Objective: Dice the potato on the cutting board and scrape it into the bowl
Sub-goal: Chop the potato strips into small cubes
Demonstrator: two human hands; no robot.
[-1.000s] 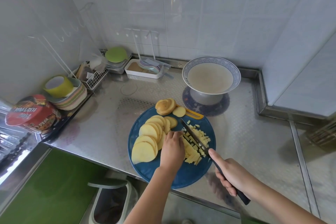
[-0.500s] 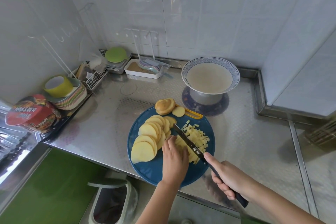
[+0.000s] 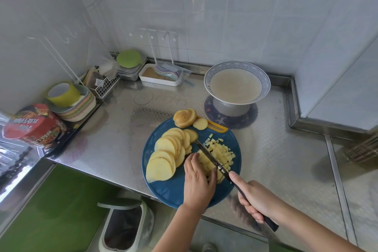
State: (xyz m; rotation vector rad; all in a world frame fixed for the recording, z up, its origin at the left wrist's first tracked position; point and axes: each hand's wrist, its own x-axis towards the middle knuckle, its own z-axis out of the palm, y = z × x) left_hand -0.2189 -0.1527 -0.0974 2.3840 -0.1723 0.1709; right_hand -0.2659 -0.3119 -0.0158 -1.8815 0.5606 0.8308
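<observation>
The left hand [image 3: 197,182] sits on the blue cutting board [image 3: 173,192]. It holds a little pile of potato strips [image 3: 205,163] with bent fingers and thumb. The right hand [image 3: 256,198] grips the black handle of the knife [image 3: 211,158], with 1 finger stretched out along the top. The blade lies across the strips, just beside the left fingers. The 2 hands are close but do not touch. Small potato cubes [image 3: 224,150] lie on the far side of the blade. Round potato slices [image 3: 163,166] lie to the left of the left hand. The bowl [image 3: 237,65] stands beyond both hands, off the board.
</observation>
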